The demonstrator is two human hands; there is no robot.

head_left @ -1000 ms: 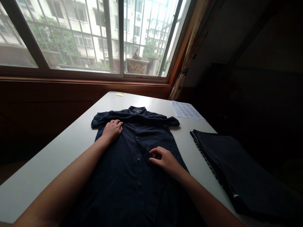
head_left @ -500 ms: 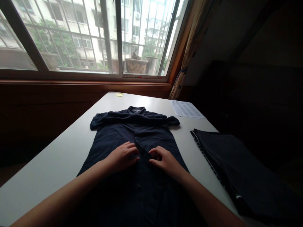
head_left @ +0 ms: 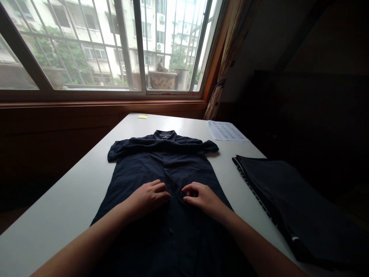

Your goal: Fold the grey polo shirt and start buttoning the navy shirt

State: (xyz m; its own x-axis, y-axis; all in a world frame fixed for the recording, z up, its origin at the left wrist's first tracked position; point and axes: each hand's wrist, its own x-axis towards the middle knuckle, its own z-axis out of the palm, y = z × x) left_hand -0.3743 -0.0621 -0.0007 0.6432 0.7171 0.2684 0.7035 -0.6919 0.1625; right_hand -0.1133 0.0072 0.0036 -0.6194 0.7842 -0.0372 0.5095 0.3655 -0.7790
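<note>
A dark navy short-sleeved shirt (head_left: 138, 165) lies front up, its collar pointing at the window and its sleeves spread to both sides. My left hand (head_left: 154, 196) rests on the shirt's front left of the button placket, fingers curled and closed on the cloth at the placket's edge. Just across from it, my right hand (head_left: 198, 196) pinches the other side of the front opening between thumb and fingers. A small button shows dimly on the placket below the hands. The cloth right under the fingertips is dark and partly hidden.
The shirt lies on a white table (head_left: 72, 184). To the right is a folded dark garment (head_left: 282, 188) with a black-and-white edge. Printed paper sheets (head_left: 226, 131) and a yellow sticky note (head_left: 142, 116) lie toward the far edge. Beyond stands a barred window (head_left: 95, 50) with a curtain (head_left: 216, 92).
Both hands have shifted slightly toward me along the placket, the left more than the right. The view has moved a little; the shirt keeps its layout.
</note>
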